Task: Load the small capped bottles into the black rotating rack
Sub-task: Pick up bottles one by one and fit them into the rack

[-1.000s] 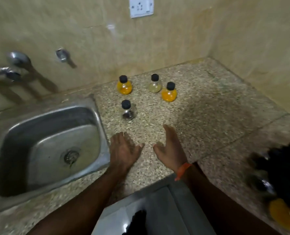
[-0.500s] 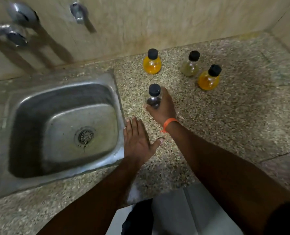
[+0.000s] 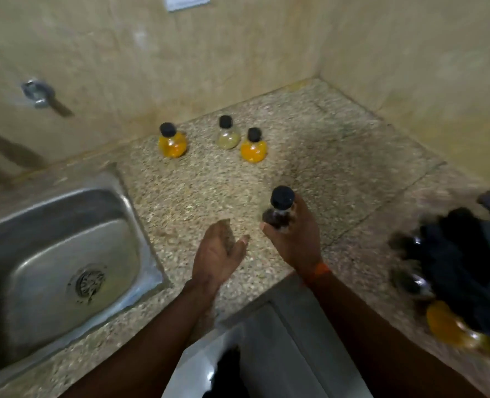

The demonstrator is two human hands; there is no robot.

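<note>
Black-capped and dark inside, the small bottle (image 3: 279,209) stands upright in the right-hand grip (image 3: 295,239), whose fingers curl round its body, right of the sink (image 3: 140,225). The left-hand grip (image 3: 218,251) is loose and holds nothing, its fingers relaxed, between that bottle and the sink's rim. Beyond the sink's far right corner, near the wall, three more capped bottles stand on the speckled tabletop (image 3: 338,173): an orange bottle (image 3: 172,143), a pale bottle (image 3: 228,136) and a second orange bottle (image 3: 253,149) just beside the pale one. Farthest right of the sink the black rack (image 3: 467,254) shows blurred, an orange-filled bottle (image 3: 450,326) at its near side.
</note>
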